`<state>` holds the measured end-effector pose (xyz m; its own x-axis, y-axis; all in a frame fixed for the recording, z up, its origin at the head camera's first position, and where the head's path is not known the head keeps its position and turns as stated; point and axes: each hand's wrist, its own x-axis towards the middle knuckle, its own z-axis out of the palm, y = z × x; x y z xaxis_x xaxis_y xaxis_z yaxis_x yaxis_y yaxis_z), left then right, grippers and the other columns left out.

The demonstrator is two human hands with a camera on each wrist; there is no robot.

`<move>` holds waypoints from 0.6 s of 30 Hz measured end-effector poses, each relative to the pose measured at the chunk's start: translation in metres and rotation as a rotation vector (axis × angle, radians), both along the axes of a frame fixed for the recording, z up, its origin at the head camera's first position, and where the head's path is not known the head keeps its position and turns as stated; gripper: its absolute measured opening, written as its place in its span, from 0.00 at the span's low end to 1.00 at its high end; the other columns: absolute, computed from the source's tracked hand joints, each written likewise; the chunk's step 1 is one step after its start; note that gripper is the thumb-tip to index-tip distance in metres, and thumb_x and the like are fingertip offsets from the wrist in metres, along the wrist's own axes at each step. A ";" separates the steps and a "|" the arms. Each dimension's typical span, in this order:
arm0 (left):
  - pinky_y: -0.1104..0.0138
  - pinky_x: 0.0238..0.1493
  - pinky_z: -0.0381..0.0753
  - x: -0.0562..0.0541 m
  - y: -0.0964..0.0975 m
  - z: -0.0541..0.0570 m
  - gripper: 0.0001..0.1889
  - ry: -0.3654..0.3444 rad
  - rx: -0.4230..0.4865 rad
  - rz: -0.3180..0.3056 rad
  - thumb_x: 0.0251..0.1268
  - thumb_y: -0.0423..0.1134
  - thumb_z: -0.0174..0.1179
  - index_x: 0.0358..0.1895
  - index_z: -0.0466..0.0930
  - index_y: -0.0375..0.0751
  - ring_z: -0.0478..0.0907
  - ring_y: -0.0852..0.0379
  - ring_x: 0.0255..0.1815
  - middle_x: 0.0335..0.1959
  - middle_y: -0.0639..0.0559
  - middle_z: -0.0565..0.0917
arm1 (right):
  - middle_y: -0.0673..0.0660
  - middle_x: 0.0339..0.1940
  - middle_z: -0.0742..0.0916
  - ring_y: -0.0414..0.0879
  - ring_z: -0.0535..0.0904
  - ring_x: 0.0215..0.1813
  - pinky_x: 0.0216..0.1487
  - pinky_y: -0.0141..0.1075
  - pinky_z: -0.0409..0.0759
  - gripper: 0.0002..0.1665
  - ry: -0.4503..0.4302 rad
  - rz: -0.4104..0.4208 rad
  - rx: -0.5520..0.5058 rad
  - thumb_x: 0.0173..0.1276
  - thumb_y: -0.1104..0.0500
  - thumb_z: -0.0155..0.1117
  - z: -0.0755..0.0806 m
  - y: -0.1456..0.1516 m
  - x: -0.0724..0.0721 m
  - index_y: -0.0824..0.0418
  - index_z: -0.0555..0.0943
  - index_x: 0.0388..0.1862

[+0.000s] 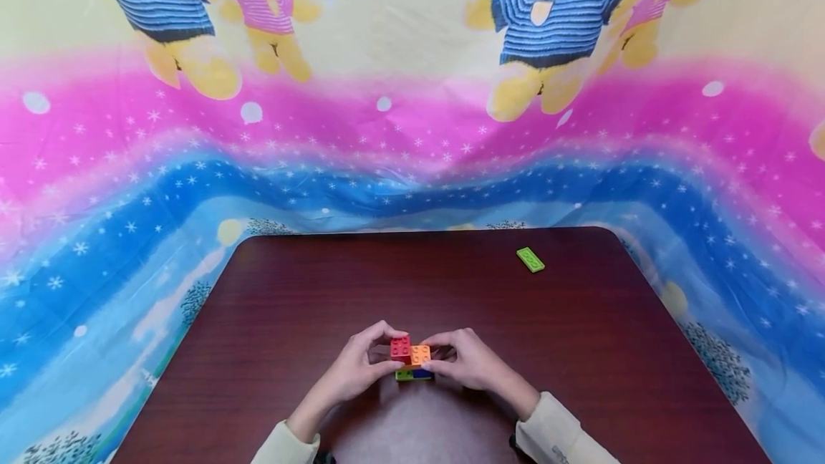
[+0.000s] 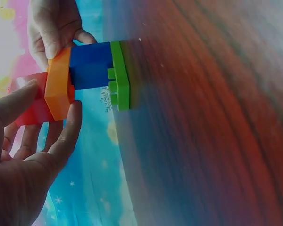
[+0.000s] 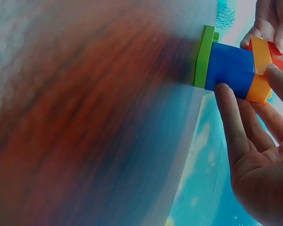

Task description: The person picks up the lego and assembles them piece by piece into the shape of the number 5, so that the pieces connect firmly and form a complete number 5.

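Note:
A small stack of toy building blocks stands near the front of the table. At its bottom lies a thin green plate (image 2: 123, 80) with studs, and a blue block (image 3: 230, 69) sits on one half of it. Above the blue block is a flat orange block (image 2: 59, 89), overhanging the plate's bare studs. A red block (image 1: 400, 351) tops the orange one on the left. My left hand (image 1: 356, 361) pinches the red block, its thumb on the near face and fingers behind. With its thumb on the orange block, my right hand (image 1: 473, 362) grips the stack from the right; one finger touches the blue block.
A second green plate (image 1: 531, 259) lies alone toward the back right of the dark wooden table (image 1: 309, 285). A printed cloth (image 1: 412, 120) with bears and snowflakes hangs around the table's back and sides.

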<state>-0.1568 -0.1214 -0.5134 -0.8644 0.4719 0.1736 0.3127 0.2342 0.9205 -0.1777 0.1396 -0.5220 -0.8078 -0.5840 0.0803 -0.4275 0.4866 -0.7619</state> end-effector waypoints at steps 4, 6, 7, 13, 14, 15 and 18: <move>0.65 0.53 0.87 0.000 0.001 -0.001 0.16 0.024 -0.015 0.002 0.64 0.32 0.72 0.52 0.79 0.44 0.86 0.51 0.53 0.58 0.43 0.86 | 0.50 0.42 0.91 0.32 0.83 0.38 0.39 0.28 0.84 0.16 -0.002 0.001 -0.003 0.68 0.54 0.75 0.000 0.000 0.000 0.57 0.88 0.53; 0.64 0.53 0.87 -0.001 0.002 0.000 0.16 0.042 -0.028 0.002 0.64 0.32 0.72 0.52 0.79 0.45 0.86 0.52 0.52 0.57 0.45 0.86 | 0.49 0.42 0.91 0.32 0.83 0.38 0.39 0.28 0.84 0.16 -0.001 0.000 -0.002 0.68 0.54 0.75 0.001 0.001 0.000 0.57 0.88 0.53; 0.63 0.53 0.87 -0.002 0.002 0.000 0.16 0.050 -0.032 0.000 0.64 0.31 0.72 0.52 0.79 0.45 0.86 0.52 0.52 0.57 0.46 0.86 | 0.49 0.42 0.91 0.32 0.83 0.38 0.39 0.28 0.84 0.16 -0.001 -0.001 0.001 0.68 0.53 0.75 0.001 0.001 0.000 0.57 0.88 0.53; 0.61 0.53 0.87 -0.002 0.002 0.003 0.16 0.047 -0.046 -0.006 0.64 0.31 0.71 0.52 0.79 0.45 0.86 0.51 0.52 0.57 0.46 0.86 | 0.49 0.42 0.91 0.32 0.83 0.38 0.40 0.28 0.84 0.16 -0.002 -0.002 0.009 0.68 0.53 0.75 0.002 0.001 0.000 0.56 0.88 0.52; 0.62 0.54 0.87 -0.002 0.002 0.002 0.16 0.038 -0.046 -0.003 0.64 0.31 0.71 0.52 0.79 0.45 0.86 0.49 0.52 0.57 0.46 0.86 | 0.49 0.42 0.91 0.32 0.83 0.38 0.40 0.28 0.84 0.16 -0.003 -0.002 0.008 0.68 0.53 0.75 0.002 0.000 0.000 0.56 0.88 0.52; 0.62 0.53 0.87 -0.001 0.002 0.002 0.16 0.029 -0.044 -0.002 0.64 0.31 0.71 0.52 0.79 0.45 0.86 0.48 0.53 0.57 0.46 0.86 | 0.49 0.41 0.91 0.32 0.83 0.38 0.40 0.28 0.84 0.16 -0.006 -0.002 0.008 0.68 0.53 0.75 0.002 0.000 0.000 0.57 0.88 0.53; 0.64 0.54 0.86 0.001 0.001 0.002 0.16 -0.015 -0.030 0.005 0.64 0.31 0.71 0.52 0.79 0.44 0.85 0.43 0.55 0.58 0.44 0.85 | 0.49 0.41 0.91 0.32 0.83 0.38 0.39 0.28 0.84 0.16 -0.008 -0.003 0.009 0.68 0.53 0.75 0.002 0.000 0.001 0.57 0.88 0.53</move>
<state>-0.1562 -0.1200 -0.5116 -0.8691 0.4724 0.1464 0.2975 0.2628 0.9178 -0.1765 0.1396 -0.5199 -0.8103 -0.5820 0.0686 -0.4200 0.4950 -0.7607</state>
